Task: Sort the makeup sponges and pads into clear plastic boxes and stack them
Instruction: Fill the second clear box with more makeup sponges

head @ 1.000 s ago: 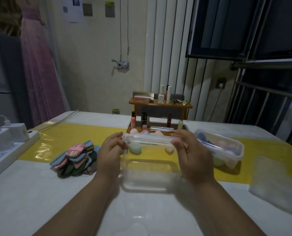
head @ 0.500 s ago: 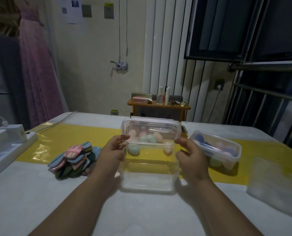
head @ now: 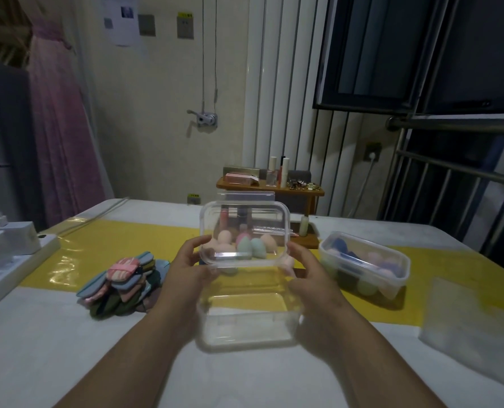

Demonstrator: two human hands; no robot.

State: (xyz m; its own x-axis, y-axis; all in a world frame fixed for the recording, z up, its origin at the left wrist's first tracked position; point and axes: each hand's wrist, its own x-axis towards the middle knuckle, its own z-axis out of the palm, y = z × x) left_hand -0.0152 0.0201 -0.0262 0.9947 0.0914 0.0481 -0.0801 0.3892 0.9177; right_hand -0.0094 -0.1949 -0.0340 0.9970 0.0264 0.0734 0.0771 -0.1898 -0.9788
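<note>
An empty clear plastic box [head: 249, 340] stands on the table right in front of me. Above its far edge I hold its clear lid [head: 244, 214] tilted up on edge, facing me. My left hand [head: 186, 269] grips the lid's left side and my right hand [head: 306, 272] grips its right side. Through the lid I see loose egg-shaped makeup sponges [head: 256, 247] on the table, pink and green. A pile of flat fabric pads [head: 124, 278] lies to the left. A second clear box [head: 403, 278] with several sponges inside sits at the right.
A frosted flat lid [head: 474, 319] lies at the far right. A white power strip with chargers [head: 9, 260] runs along the left edge. A wooden cosmetics rack [head: 269, 188] stands behind the sponges. A yellow runner [head: 68, 260] crosses the table.
The lid lay nearly flat on the box's far rim. Both hands have lifted it and tipped it upright toward me; the box below has stayed in place.
</note>
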